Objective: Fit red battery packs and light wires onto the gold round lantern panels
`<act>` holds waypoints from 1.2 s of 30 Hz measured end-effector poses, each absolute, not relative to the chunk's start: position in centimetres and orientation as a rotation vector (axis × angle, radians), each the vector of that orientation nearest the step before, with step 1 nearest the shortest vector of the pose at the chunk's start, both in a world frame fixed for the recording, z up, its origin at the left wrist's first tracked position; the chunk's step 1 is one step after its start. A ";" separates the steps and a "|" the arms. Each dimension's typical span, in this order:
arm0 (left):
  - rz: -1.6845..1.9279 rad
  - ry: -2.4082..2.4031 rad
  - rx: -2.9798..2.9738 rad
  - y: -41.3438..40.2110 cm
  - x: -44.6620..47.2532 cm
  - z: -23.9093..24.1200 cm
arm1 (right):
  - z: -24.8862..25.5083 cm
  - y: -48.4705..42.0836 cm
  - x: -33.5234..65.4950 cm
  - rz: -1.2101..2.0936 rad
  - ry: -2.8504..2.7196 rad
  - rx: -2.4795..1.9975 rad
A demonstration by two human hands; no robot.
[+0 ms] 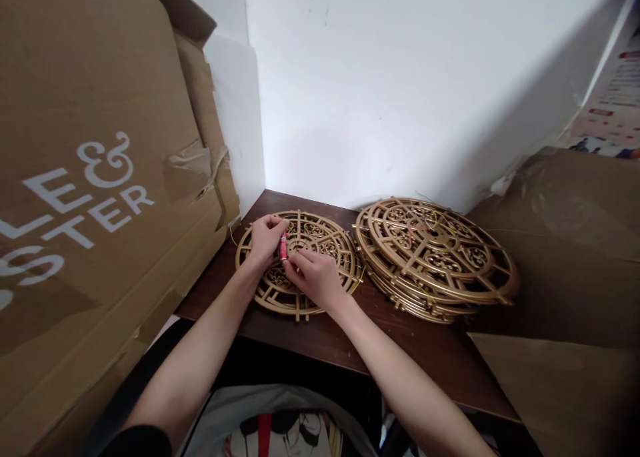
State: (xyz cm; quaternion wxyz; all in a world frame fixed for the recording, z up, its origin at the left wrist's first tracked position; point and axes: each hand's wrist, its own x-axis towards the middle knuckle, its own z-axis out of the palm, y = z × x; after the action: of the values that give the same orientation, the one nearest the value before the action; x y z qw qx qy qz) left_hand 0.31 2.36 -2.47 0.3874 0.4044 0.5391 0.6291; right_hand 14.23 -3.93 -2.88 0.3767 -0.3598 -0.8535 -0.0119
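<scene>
A round gold openwork disc [299, 309], with spokes, rings and scrollwork like a clock dial, lies flat on the dark brown table [320, 337]. Over its left half, the fingers of my left hand [264, 241] are closed around the upper end of a small red cylinder [283, 247] with pale ends. My right hand [317, 273] hovers above the disc's centre, thumb and fingers pinched together close to the cylinder's lower end. What sits in that pinch is too small to make out. Thin yellow wire shows at the disc's right edge.
To the right, a leaning stack of several similar gold discs [435, 243] carries loose thin wires on top. A large printed cardboard box [100, 97] rises along the left. More brown cardboard [555, 243] stands at the right, and a white wall [350, 97] closes the back.
</scene>
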 end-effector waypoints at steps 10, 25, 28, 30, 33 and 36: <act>1.471 0.970 1.100 1.1 0.6 -0.6 | -1.5 -2.9 15.9 0.503 -1.684 -0.989; 1.173 0.841 1.207 0.5 0.7 -0.6 | -1.9 -1.1 16.3 1.008 -1.259 -0.902; 1.038 0.837 1.242 0.4 0.7 -0.7 | -1.8 -1.2 16.3 0.953 -1.264 -0.901; 0.979 0.832 1.259 0.3 0.8 -0.7 | -1.6 -1.3 16.3 0.944 -1.245 -0.898; 0.988 0.856 1.271 0.3 0.9 -0.6 | -1.3 -1.4 16.3 0.927 -1.212 -0.893; 1.058 0.868 1.243 0.4 0.9 -0.6 | -1.4 -1.3 16.4 0.874 -1.240 -0.910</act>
State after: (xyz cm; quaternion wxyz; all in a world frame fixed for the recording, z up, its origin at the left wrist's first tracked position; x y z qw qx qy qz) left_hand 0.87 0.39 -0.62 0.6024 0.5367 0.3746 0.4568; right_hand 16.38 -1.32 -1.43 0.6334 -0.3981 -0.5424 0.3823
